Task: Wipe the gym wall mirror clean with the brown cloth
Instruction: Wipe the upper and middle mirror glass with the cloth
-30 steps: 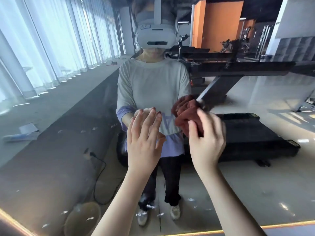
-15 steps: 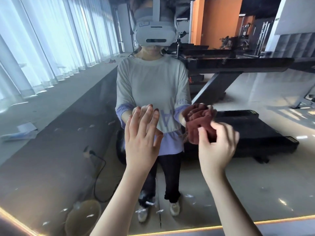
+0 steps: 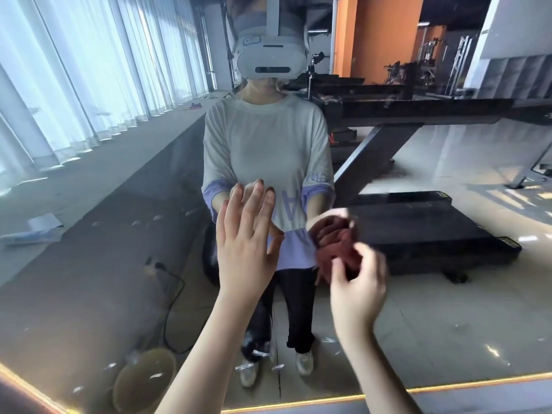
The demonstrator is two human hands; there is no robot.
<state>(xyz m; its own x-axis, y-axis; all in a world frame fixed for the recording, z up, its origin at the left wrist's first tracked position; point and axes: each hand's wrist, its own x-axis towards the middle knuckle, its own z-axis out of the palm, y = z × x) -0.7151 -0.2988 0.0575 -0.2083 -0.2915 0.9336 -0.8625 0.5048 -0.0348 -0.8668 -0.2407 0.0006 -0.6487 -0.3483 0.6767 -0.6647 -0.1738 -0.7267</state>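
Brown cloth (image 3: 337, 249) is bunched in the right hand (image 3: 358, 291), fingers curled round it (blurred). It looks pressed to the wall mirror (image 3: 119, 234) right of centre, well above the lit bottom edge (image 3: 448, 383). Left hand (image 3: 245, 249) is flat w/ fingers straight, tips meeting their reflection on the glass. Judgement: a wad gives little contact, so spread it flatter, press evenly, overlap passes & work down toward the pale smears (image 3: 257, 352) near that edge.

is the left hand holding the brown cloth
No, the brown cloth is bunched in the right hand, while the left hand is open with straight fingers and holds nothing.
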